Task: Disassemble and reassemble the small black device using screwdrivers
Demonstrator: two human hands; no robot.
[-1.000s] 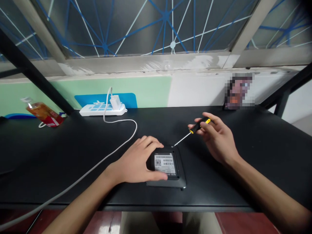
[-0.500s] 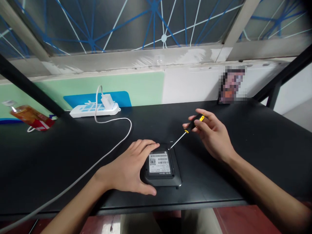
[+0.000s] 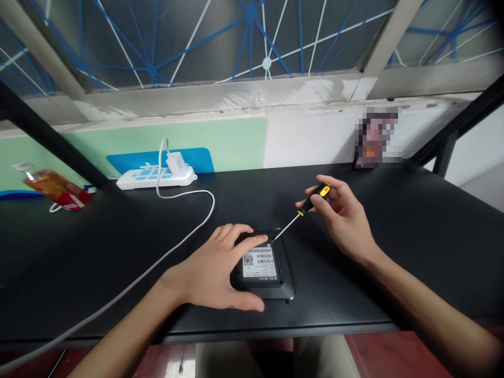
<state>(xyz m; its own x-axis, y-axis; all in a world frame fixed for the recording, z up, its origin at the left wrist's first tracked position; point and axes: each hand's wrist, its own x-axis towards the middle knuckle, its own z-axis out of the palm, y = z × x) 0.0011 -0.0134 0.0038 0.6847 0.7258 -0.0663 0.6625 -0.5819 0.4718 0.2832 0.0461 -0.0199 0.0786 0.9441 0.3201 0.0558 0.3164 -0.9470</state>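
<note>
A flat black electronic device (image 3: 284, 281) lies on the table with a white label (image 3: 260, 264) facing up, printed with a QR code and barcodes. My left hand (image 3: 214, 268) grips it from the left side. Its fingers reach the far edge and corner, and the thumb lies along the near edge. In my right hand (image 3: 342, 218) is a screwdriver (image 3: 314, 200) with a black and yellow handle, pinched between thumb and fingers. The slanted metal shaft meets the device's far right corner, beside the left index fingertip. Whether a screw sits under the tip is too small to tell.
A white power strip (image 3: 147, 181) with a plugged-in charger (image 3: 177, 164) stands by the wall. Its white cable (image 3: 173, 249) runs across the table's left part. A drink bottle (image 3: 59, 189) leans at the far left. A blurred-out upright object (image 3: 376, 139) stands at the back right.
My left hand has shifted slightly right over the device, its index finger and thumb reaching further across. The screwdriver tip stays at the same corner, its handle turned a little.
</note>
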